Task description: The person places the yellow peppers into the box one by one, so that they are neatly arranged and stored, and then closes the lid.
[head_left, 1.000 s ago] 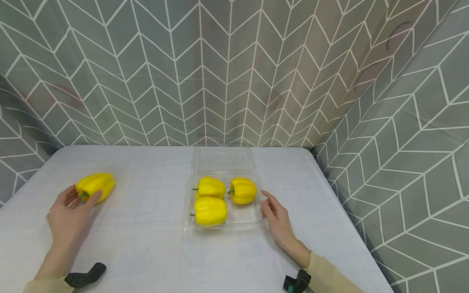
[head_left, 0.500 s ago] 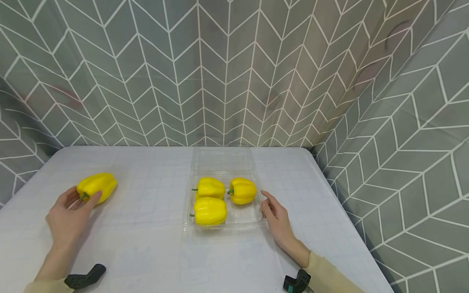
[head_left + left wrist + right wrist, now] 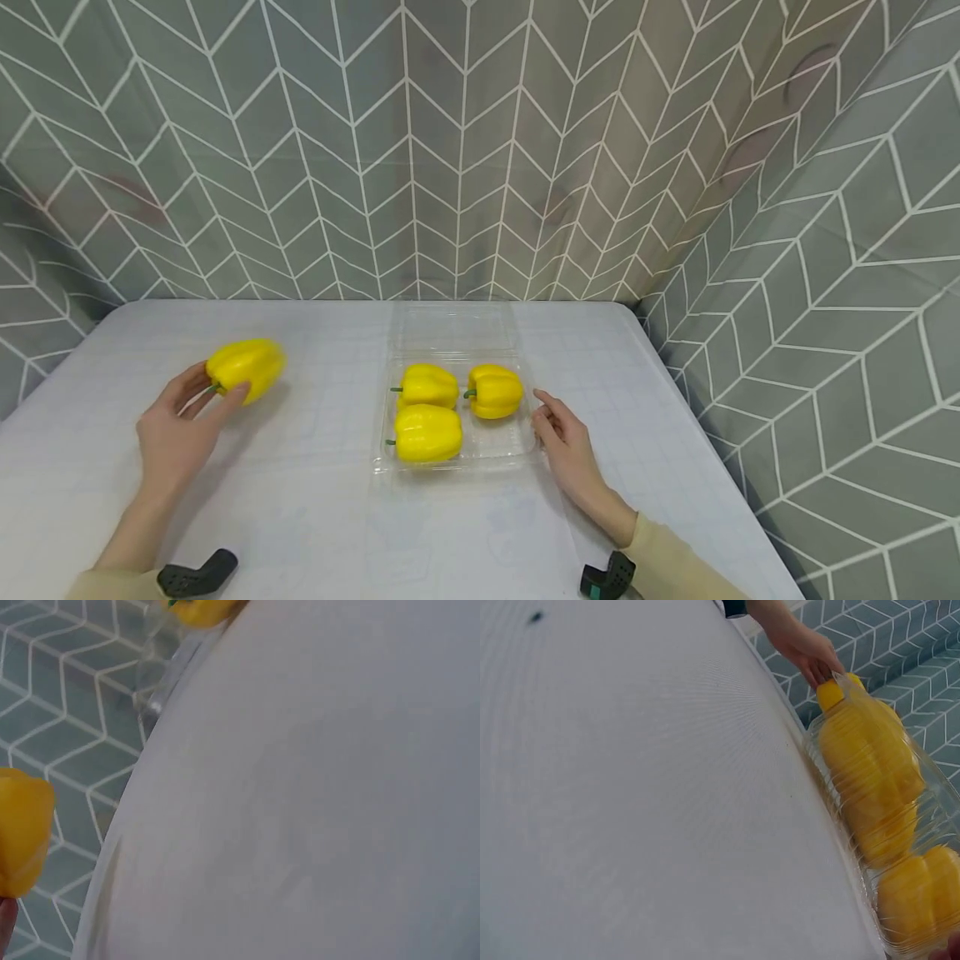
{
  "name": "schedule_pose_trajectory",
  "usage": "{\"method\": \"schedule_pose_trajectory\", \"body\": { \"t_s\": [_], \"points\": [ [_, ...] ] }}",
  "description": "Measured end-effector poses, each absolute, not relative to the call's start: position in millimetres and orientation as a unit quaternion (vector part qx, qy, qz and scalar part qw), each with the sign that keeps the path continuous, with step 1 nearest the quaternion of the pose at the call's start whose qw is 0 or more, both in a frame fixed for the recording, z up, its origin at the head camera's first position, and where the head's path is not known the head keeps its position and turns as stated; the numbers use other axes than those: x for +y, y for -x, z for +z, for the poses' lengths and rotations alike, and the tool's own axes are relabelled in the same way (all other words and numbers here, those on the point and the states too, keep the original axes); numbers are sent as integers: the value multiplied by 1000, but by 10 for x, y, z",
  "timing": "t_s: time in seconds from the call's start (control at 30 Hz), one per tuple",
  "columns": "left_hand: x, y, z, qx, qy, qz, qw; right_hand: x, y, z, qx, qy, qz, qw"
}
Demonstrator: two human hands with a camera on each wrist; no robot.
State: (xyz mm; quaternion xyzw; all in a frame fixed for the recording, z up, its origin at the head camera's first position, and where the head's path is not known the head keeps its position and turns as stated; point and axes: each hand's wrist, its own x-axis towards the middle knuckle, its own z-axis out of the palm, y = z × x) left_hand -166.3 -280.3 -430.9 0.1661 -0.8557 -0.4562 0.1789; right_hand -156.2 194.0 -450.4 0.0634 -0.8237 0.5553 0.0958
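Note:
My left hand grips a yellow bell pepper near its stem end, holding it over the left part of the table with a shadow below. The left wrist view shows part of this pepper at its left edge, with a fingertip under it. Three more yellow bell peppers lie in a clear plastic container: one at back left, one at front left and one at back right. My right hand holds the container's right rim, thumb and index fingertip at the edge.
The container's hinged lid lies folded back behind it. A white cloth covers the table. Grey patterned curtains rise behind the table and along its right side. Black devices sit on both wrists, such as the left wrist device.
My left hand has raised the bell pepper off the table and carried it to the right. The right hand and the container have stayed in place.

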Motion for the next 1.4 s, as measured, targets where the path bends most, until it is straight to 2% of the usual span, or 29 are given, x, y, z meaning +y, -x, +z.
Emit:
{"method": "schedule_pose_trajectory", "body": {
  "t_s": [0.23,0.53,0.93,1.4],
  "points": [
    [-2406,1621,-4193,-873,-56,-441,202,1943,1607,-4441,-820,-53,563,86],
    [-2050,1620,-4103,-850,41,-466,244,1925,1677,-4365,-828,-26,554,87],
    [-1728,1624,-4028,-831,119,-484,246,1804,1732,-4304,-849,-9,519,95],
    [-1435,1571,-4071,-830,183,-483,211,1780,1722,-4332,-849,-11,518,108]
  ]
}}
